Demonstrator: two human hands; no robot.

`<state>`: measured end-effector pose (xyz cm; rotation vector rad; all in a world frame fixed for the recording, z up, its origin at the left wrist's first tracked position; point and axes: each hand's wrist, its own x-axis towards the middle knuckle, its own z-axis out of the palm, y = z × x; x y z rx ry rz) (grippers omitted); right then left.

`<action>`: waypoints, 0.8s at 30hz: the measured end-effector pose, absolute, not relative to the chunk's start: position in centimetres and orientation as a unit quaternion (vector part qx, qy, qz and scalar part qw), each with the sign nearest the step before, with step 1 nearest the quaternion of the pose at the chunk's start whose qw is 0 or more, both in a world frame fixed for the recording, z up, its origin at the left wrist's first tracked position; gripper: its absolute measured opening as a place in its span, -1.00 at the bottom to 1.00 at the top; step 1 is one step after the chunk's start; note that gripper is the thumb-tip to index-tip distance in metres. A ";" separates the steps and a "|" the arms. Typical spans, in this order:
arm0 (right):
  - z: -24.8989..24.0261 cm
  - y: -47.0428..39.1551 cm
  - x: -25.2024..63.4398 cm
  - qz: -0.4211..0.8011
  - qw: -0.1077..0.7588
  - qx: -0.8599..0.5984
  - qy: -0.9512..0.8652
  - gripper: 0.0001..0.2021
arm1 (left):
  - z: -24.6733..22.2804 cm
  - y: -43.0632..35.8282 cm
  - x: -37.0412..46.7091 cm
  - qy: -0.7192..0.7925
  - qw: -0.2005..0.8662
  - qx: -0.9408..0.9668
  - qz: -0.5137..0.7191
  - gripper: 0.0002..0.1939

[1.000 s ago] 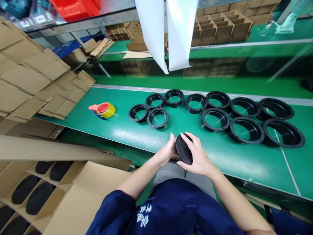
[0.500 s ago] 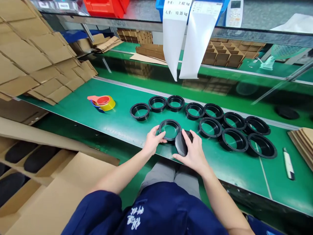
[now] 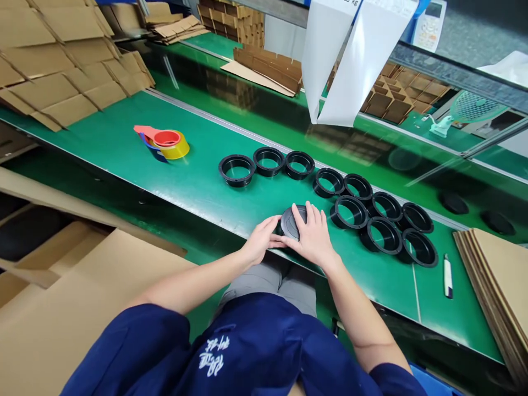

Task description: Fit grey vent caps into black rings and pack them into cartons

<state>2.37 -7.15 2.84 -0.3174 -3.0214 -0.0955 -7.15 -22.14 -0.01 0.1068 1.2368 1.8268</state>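
Observation:
A round black lid lies over a black ring at the front edge of the green table; most of that ring is hidden beneath the lid and my hands. My left hand is closed around the left side of the ring. My right hand grips the lid from above, its thumb near the front rim and its fingers across the right part. Behind and to the right, several open black rings with flanged rims, such as this one, stand on the green table.
A red tape dispenser with yellow tape sits to the left. At right are a white utility knife and stacked cardboard sheets. Cardboard dividers are piled at far left. Paper labels hang from the shelf above.
My right hand has brought the tilted lid left and laid it flat over the ring. My left hand stays at the ring's side. The camera view has turned and shifted.

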 end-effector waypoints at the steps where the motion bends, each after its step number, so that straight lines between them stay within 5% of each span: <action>1: 3.2 -7.1 2.5 -0.033 0.052 -0.094 -0.994 -0.11 | 0.2 -22.5 -7.3 0.504 0.450 0.046 0.736 -0.61; 6: 5.1 -7.4 2.5 -0.012 0.125 -0.090 -0.988 -0.21 | 0.5 -24.2 -7.9 0.542 0.431 0.058 0.719 -0.62; 12: 2.4 -6.8 0.9 0.063 0.090 -0.093 -0.990 -0.37 | 0.0 -23.2 -8.4 0.548 0.436 0.081 0.709 -0.58; 17: 0.5 -4.8 4.0 0.277 0.289 -0.296 -0.867 -0.30 | -0.3 -21.3 -6.7 0.552 0.452 0.131 0.688 -0.42; 21: -0.9 -5.9 5.2 0.552 0.229 -0.309 -0.740 -0.18 | -0.7 -22.5 -6.8 0.605 0.431 0.231 0.628 -0.19; 24: -0.8 -8.7 4.6 0.584 0.214 -0.294 -0.725 -0.24 | 0.8 -26.0 -6.9 0.707 0.254 0.388 0.534 0.05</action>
